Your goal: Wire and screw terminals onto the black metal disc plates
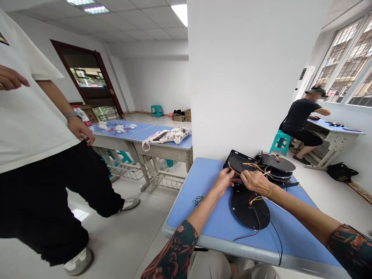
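A black round disc (240, 162) with red, yellow and white wires is at the far side of the blue desk (186, 211). My left hand (224, 181) pinches the near-left edge of this disc. Beside it, my right hand (255, 182) is closed against the disc's near edge, its fingertips close to the left hand's. What the right fingers hold is hidden. Another black disc (247, 215) lies flat in front of both hands, with loose wires trailing from its middle. Stacked black discs (279, 162) with wires sit to the right, behind my right hand.
A small heap of screws (198, 199) lies left of my left forearm. A white pillar (258, 77) rises behind the desk. A person (37, 116) stands close on the left. Another person (303, 116) sits at a desk on the right. A cloth bag (177, 135) lies on a far desk.
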`<state>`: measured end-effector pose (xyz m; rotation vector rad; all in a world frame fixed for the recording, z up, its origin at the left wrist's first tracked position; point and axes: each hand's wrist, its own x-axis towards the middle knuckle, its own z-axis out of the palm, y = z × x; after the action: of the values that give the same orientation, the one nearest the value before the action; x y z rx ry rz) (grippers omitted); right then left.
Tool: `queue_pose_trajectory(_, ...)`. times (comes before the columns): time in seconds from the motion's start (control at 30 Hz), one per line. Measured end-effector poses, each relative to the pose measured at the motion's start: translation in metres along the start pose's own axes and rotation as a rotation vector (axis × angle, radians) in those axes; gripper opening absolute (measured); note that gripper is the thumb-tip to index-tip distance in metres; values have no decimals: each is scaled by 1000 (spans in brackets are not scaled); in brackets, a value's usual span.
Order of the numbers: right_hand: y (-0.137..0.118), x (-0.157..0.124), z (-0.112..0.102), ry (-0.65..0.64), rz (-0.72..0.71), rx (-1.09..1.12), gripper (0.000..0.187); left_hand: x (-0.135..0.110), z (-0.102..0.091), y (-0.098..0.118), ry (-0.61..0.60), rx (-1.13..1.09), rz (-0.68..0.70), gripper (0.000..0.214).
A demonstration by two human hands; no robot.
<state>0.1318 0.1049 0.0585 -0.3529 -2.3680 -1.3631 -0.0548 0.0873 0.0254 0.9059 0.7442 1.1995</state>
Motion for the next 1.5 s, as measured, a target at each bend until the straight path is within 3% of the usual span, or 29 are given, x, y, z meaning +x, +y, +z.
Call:
queue_pose_trajectory(0.17,1,-1,-1,-8,8,0,20,7,12,4,46,-89,-19,19)
queue_pose_trajectory(0.47,1,2,-9,-138,15,3,23,17,30,4,114,-150,-38,22)
queue_pose_trajectory(0.57,2,9,-23,-244,131,-48,21,13,40,9,132,-135,-5,22)
queue_pose_trajectory(0.7,-1,25,-44,-489,369,-81,21,1,52,18,214,-95,97,27)
queue_pose_trajectory(0.83,-1,45,-56,-626,436,-12,21,-16,56,28,294,-64,191,37)
queue_pose_trajectory(1.07,18,72,-66,-586,542,29,21,-47,35,40,358,-83,256,39)
queue_pose_trajectory(1.37,11,100,-72,-588,438,83,25,-66,-1,61,358,-111,244,39)
queue_pose_trajectory(1.5,1,121,-63,-619,360,118,27,-70,-28,73,380,-78,223,36)
